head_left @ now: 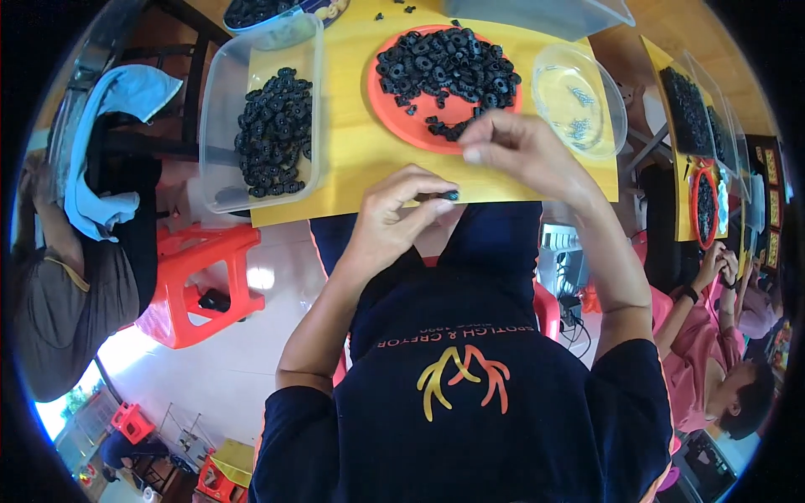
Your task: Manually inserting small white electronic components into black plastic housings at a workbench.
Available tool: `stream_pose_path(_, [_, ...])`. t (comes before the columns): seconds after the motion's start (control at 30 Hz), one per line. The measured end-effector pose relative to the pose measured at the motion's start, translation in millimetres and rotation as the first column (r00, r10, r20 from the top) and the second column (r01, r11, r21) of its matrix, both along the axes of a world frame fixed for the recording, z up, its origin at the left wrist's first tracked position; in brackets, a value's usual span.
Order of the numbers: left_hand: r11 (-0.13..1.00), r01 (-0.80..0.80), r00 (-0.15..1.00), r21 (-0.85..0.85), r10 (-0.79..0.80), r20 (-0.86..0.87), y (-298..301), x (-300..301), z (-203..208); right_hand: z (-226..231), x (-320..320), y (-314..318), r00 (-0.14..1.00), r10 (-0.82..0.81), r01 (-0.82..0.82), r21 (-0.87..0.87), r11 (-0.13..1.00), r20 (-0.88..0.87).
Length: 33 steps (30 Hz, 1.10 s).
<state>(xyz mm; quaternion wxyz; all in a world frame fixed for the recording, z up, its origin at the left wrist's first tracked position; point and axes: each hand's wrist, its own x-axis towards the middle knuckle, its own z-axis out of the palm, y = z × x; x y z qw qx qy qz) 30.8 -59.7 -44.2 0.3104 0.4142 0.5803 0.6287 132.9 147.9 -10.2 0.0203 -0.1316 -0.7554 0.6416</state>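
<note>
My left hand (392,215) pinches a small black plastic part (451,195) between thumb and forefinger, just over the near edge of the yellow table (348,159). Over the near right rim of a red plate (376,105) is my right hand (524,152), its thumb and fingers drawn together; what they hold, if anything, is hidden. Black ring-like plastic parts (444,63) are heaped on the plate, with a few loose ones by my right fingertips. A round clear tub (616,105) with small thin metal pieces (580,113) stands to the right of the plate.
At left, a clear rectangular bin (220,138) holds many black parts (275,134). Another clear container (579,17) and a blue-rimmed tub (277,29) stand at the back. A red stool (205,285) is lower left. Co-workers sit on both sides, one in a pink shirt (704,381).
</note>
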Motion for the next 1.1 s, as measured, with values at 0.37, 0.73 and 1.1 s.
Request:
stream_pose_path(0.37, [0.971, -0.217, 0.961, -0.099, 0.231, 0.153, -19, -22, -20, -20, -84, -10, 0.999, 0.01, -0.034, 0.834, 0.55, 0.034])
stream_pose_path(0.73, [0.963, -0.255, 0.937, -0.091, 0.269, 0.221, -6, -28, -10, -13, -68, 0, 0.997, -0.042, 0.068, 0.487, 0.871, -0.065])
stream_pose_path(1.1, [0.972, -0.233, 0.942, -0.013, 0.229, 0.247, 22, -21, 6, 17, -25, -25, 0.982, -0.184, 0.187, -0.317, 0.93, 0.038])
